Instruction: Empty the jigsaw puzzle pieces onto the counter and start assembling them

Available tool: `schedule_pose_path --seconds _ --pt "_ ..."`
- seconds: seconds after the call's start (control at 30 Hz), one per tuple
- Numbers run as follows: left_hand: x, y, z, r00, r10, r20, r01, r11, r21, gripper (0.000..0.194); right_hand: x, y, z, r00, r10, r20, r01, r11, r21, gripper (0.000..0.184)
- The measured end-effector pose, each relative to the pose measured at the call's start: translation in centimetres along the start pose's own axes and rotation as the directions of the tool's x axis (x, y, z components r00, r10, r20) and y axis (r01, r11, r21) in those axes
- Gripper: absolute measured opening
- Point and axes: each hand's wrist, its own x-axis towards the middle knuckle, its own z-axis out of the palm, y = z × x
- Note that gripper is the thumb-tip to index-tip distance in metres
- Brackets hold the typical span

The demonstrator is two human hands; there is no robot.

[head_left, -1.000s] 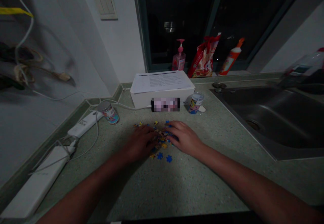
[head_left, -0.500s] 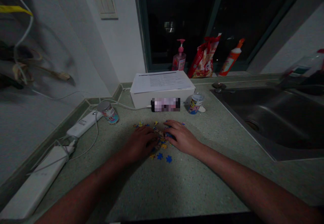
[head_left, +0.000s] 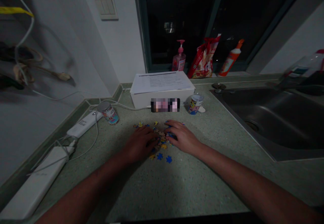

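Several small blue and yellow puzzle pieces lie scattered on the green speckled counter. My left hand rests palm down on the left side of the pile, fingers stretched onto the pieces. My right hand lies flat on the right side, its fingers spread over the pieces. Two loose blue pieces sit just below the hands. The pieces under the fingers are hidden, and neither hand clearly grips one.
A white box with a printed sheet stands behind the pile. A small can lies left, a small cup right. Power strips and cables line the left wall. A steel sink is at right. Bottles and a bag stand on the sill.
Both hands have crept slightly toward each other over the puzzle pieces; the right hand drew a little closer to the pile's middle. Nothing else moved.
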Motion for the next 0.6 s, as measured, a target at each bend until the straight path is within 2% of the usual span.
schedule_pose_path --seconds 0.13,0.37,0.6 --pt "0.08 0.11 -0.05 1.0 0.016 0.005 -0.016 1.0 -0.002 0.018 0.0 0.11 -0.05 1.0 0.01 -0.018 -0.009 1.0 0.011 0.024" --pt "0.03 0.19 -0.11 1.0 0.013 0.006 -0.013 1.0 0.005 0.016 0.14 -0.16 -0.28 1.0 0.008 -0.012 -0.008 1.0 0.017 0.017" --pt "0.01 -0.02 0.14 0.999 0.033 -0.018 -0.033 0.999 0.001 0.015 -0.09 0.38 0.37 0.998 0.027 -0.056 -0.025 0.999 0.034 0.015"
